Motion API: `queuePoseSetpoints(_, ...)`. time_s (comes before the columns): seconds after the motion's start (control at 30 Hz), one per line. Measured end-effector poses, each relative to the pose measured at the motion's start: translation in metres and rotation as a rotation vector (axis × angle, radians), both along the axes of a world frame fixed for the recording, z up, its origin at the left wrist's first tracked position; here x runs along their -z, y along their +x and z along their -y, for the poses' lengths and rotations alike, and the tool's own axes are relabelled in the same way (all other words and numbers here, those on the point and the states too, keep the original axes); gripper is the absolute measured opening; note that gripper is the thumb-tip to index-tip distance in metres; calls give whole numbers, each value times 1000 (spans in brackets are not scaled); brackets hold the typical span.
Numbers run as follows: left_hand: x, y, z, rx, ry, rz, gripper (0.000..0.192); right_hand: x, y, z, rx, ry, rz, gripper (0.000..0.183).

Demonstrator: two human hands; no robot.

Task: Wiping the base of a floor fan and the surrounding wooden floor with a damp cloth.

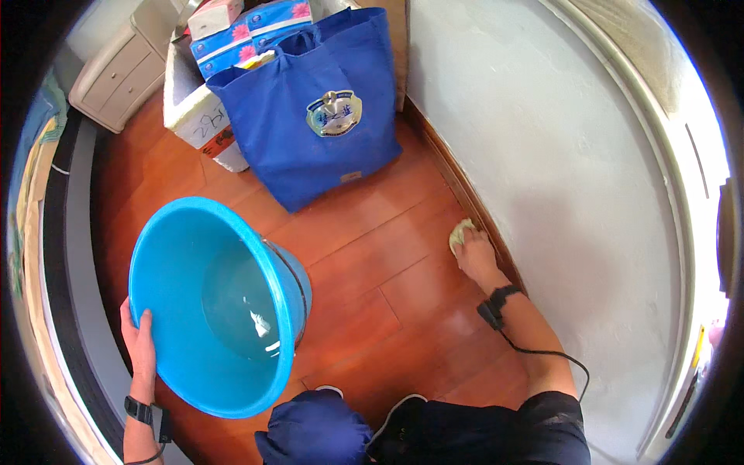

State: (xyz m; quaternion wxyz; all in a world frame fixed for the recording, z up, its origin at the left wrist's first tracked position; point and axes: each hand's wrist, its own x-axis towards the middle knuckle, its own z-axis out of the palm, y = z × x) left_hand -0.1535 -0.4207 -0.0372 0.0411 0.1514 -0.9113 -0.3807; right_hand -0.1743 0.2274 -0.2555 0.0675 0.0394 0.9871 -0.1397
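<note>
My left hand [139, 340] grips the rim of a light blue plastic bucket [174, 279], thumb over the inside and fingers outside. Some water [238, 308] lies in the bottom of the bucket, with bright reflections on it. The bucket's thin handle [293, 273] hangs down its right side. At the right, my right hand [478, 256] presses a pale yellowish cloth [461, 235] against the wooden floor, close to the brown baseboard [465, 197]. Part of the cloth is hidden under the fingers.
A blue fabric bag [273, 139] stands ahead, before a white foam box [197, 125] with tissue packs [256, 32]. Farther left is a cream drawer cabinet [125, 81]. A white wall [558, 151] bounds the right; a bed [52, 232] edges the left. A cable [546, 352] trails from my right wrist.
</note>
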Motion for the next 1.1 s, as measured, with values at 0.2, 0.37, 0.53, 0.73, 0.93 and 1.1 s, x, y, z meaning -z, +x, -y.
queuePoseSetpoints(0.2, 0, 0, 0, 4, 63, -21, 45, -7, 92, -9, -26, 56, 29, 48)
queuePoseSetpoints(0.37, 6, -7, -1, 24, 112, -27, 45, 26, 99, -7, -47, 97, -69, 55)
queuePoseSetpoints(0.53, -2, -2, -2, -47, 109, -23, 43, 14, -1, 33, -285, 124, -196, 55)
queuePoseSetpoints(0.73, -2, -5, -4, -5, 73, -14, 40, 20, -124, 35, -379, 459, -144, 44)
queuePoseSetpoints(0.93, -15, -10, -21, -84, 91, 68, 35, -19, -213, 50, -556, 936, -368, 41)
queuePoseSetpoints(1.1, -9, -6, -16, -31, 87, -7, 34, -25, -214, 48, -569, 1172, -169, 40)
